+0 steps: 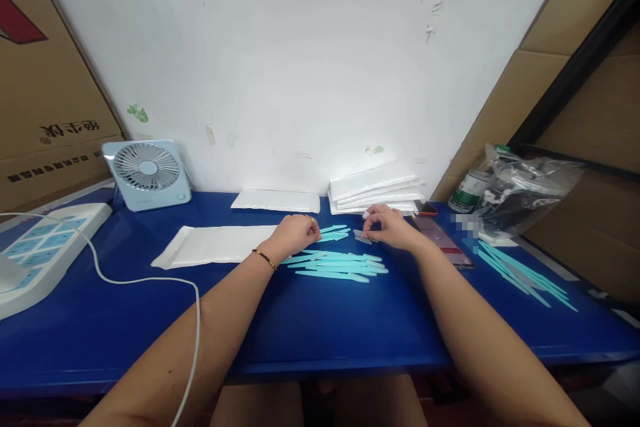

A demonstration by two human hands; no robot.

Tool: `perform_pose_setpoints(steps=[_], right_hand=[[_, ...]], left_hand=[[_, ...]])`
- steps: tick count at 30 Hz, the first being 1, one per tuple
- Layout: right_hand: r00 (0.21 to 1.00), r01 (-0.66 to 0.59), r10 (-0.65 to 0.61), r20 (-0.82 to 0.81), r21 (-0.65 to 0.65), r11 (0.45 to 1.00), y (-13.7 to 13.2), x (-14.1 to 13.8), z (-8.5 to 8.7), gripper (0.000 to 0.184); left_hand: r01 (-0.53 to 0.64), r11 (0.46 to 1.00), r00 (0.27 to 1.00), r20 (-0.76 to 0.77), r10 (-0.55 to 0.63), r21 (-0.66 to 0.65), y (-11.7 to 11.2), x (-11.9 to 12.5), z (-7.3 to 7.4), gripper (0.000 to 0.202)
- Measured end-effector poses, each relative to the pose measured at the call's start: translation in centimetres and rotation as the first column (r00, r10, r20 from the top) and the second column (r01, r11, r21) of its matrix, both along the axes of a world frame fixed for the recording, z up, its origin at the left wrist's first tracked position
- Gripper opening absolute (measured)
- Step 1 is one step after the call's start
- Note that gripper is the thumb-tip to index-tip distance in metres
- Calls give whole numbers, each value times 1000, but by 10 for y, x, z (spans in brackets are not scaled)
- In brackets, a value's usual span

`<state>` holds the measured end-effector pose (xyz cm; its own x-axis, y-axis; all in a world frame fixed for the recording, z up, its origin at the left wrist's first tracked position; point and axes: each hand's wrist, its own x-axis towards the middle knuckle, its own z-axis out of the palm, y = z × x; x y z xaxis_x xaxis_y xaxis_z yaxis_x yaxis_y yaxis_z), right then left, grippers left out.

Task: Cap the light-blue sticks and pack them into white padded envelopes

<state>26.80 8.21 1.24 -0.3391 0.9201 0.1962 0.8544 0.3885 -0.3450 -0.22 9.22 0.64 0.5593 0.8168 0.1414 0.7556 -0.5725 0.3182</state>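
Observation:
My left hand (295, 233) is closed in a pinch at the near ends of a small bunch of teal eyebrow razors (334, 235), thin plastic sticks fanned out to the right. Just below it, a larger loose pile of the same razors (343, 269) lies on the blue table (340, 327). My right hand (393, 228) is curled, thumb and index finger together, at several small clear plastic pieces (361, 237); its fingertips partly hide them. A white padded envelope (210, 245) lies flat, its right end under my left hand and wrist.
White envelopes are stacked (373, 188) by the wall, beside another flat one (275, 200). A phone (445, 245) lies under my right forearm. More teal razors (525, 273) and a plastic bag (530, 187) sit right. Left stand a fan (147, 175) and power strip (55, 247); a white cable (145, 280) crosses my left forearm.

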Motion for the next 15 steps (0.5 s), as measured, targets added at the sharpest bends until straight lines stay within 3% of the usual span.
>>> perform_pose_setpoints(steps=[4, 8, 12, 15], right_hand=[[999, 33, -32, -31, 9, 999, -1, 4, 3, 15], [987, -118, 122, -104, 43, 992, -16, -33, 5, 15], [951, -293, 295, -95, 44, 955, -31, -77, 1, 15], [946, -319, 320, -53, 11, 948, -33, -89, -3, 11]], left_hand=[[-1, 999, 999, 55, -1, 38, -1, -2, -2, 29], [-19, 999, 991, 136, 14, 36, -2, -5, 3, 31], [16, 993, 986, 168, 3, -114, -2, -13, 13, 25], [23, 971, 999, 46, -13, -239, -2, -21, 20, 25]])
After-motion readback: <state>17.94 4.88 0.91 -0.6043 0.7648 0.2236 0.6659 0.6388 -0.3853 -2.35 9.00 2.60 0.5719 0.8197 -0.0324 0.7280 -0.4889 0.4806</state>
